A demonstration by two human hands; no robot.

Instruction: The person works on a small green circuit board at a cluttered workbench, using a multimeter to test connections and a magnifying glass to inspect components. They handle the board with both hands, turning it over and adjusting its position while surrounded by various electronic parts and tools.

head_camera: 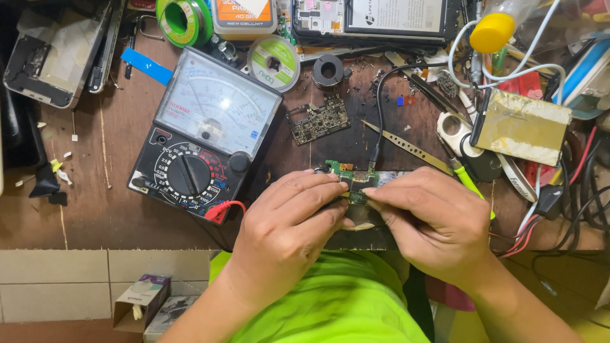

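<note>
A small green circuit board (351, 178) lies at the near edge of the wooden bench, with a black cable (379, 114) plugged into its far side. My left hand (289, 225) grips the board's left end with curled fingers. My right hand (432, 219) pinches the board's right part between thumb and fingers. Both hands cover most of the board. A yellow-green handled tool (467, 181) lies just beyond my right hand.
A black analog multimeter (203, 136) with red lead sits left of my hands. A second bare circuit board (319, 121), solder spools (274, 61), metal tweezers (406, 147), an opened phone (372, 19), a yellow-capped bottle (494, 28) and tangled wires (565, 203) crowd the bench.
</note>
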